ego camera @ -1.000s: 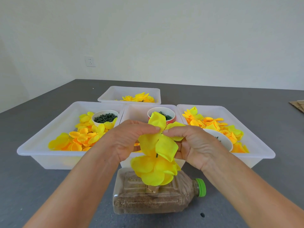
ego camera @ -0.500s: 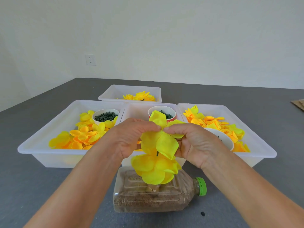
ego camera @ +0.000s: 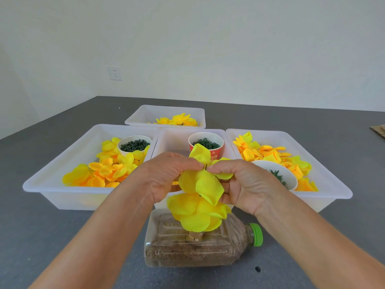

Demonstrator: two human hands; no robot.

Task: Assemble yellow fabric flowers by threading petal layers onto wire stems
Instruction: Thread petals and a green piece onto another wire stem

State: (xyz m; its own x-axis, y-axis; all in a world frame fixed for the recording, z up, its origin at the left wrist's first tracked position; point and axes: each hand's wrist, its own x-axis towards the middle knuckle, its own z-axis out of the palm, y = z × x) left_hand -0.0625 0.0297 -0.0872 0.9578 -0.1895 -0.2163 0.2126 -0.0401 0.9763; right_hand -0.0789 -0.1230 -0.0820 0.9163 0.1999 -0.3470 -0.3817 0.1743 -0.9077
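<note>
My left hand [ego camera: 166,176] and my right hand [ego camera: 243,184] pinch a yellow petal layer [ego camera: 203,182] from both sides, fingertips almost meeting at its centre. A thin dark wire stem [ego camera: 205,166] pokes up between the fingertips. Below it a fuller stack of yellow petals [ego camera: 195,213] sits lower on the same stem. The stem stands in a clear plastic bottle [ego camera: 198,247] lying on its side, filled with brown grains, green cap to the right.
Three white trays stand behind the bottle: the left tray [ego camera: 48,184] with yellow and orange petals and a bowl of green pieces [ego camera: 134,143], the middle tray [ego camera: 170,138] with a red cup [ego camera: 206,142], the right tray [ego camera: 333,184] with petals. A far tray [ego camera: 145,115] holds finished flowers.
The petal layer has slid a little lower on the wire, so the wire tip now shows between my fingertips. Both hands keep their pinch.
</note>
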